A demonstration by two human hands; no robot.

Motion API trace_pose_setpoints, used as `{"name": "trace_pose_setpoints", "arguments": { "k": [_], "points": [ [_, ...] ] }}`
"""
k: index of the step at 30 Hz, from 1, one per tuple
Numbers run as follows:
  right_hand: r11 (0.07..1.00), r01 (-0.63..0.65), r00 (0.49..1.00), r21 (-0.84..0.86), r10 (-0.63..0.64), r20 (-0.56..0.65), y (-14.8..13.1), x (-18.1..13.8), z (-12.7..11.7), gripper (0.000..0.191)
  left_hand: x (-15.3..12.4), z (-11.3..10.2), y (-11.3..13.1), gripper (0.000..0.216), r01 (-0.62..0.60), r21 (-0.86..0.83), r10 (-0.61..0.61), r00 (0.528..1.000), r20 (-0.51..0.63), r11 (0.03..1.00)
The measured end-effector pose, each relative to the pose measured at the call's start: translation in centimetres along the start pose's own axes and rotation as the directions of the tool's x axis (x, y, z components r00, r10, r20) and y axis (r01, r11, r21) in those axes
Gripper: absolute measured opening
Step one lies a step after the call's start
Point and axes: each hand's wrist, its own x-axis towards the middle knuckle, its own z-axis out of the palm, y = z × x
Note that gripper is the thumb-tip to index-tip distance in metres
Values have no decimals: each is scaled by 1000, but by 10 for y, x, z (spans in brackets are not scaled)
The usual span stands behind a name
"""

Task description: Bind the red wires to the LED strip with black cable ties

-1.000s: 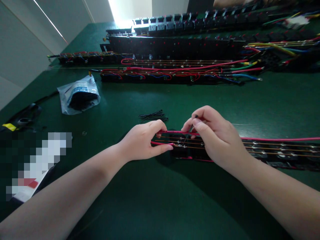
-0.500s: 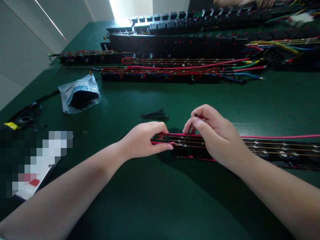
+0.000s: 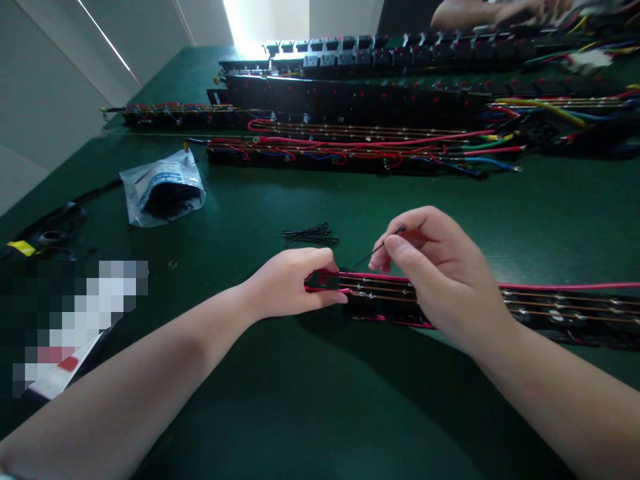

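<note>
Holding now: the right hand (image 3: 440, 273) pinches a thin black cable tie (image 3: 376, 249) between thumb and forefinger, its free end pointing down-left toward the wires.
Left hand: the left hand (image 3: 287, 283) is closed on the end of the red wire (image 3: 550, 286), pressing it against the near end of the black strip assembly (image 3: 550, 313).
Why held so: the left grip probably keeps the wire lying along the strip, so the tie can go around both.
Strip position: it lies flat on the green worktop (image 3: 320, 400), running from the middle to the right edge, with thin bare wires along its top.
Spare ties: a small loose bundle of black cable ties (image 3: 310, 235) lies just behind the left hand, within easy reach.
Bag: a clear plastic bag (image 3: 163, 187) lies open to the left; it holds dark thin pieces, perhaps more ties, but the view is too dim to be sure.
Far side: several wired strip assemblies (image 3: 350, 150) lie in rows.
Other person: a co-worker's hand (image 3: 500, 13) is at the top edge, well apart.
</note>
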Motion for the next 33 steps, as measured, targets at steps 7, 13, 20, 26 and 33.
{"name": "trace_pose_setpoints", "arguments": {
  "k": [7,13,20,26,33],
  "points": [
    [992,35,996,-122,-24,87,12,-1,0,6,1,-1,1,28,-6,-6,6,1000,-9,1000],
    [968,160,979,-192,-130,160,8,-2,-3,5,0,1,-1,27,-40,32,40,999,4,999],
    [798,530,808,-287,-373,455,3,3,-8,11,0,4,-7,35,-124,77,126,992,-20,989],
    [705,614,767,-355,-426,480,15,3,-4,13,0,3,-7,34,-107,90,108,994,-15,990],
    [770,531,812,-353,-343,473,15,4,-5,14,-1,3,-5,31,-100,101,103,995,-20,990]
  ]
}}
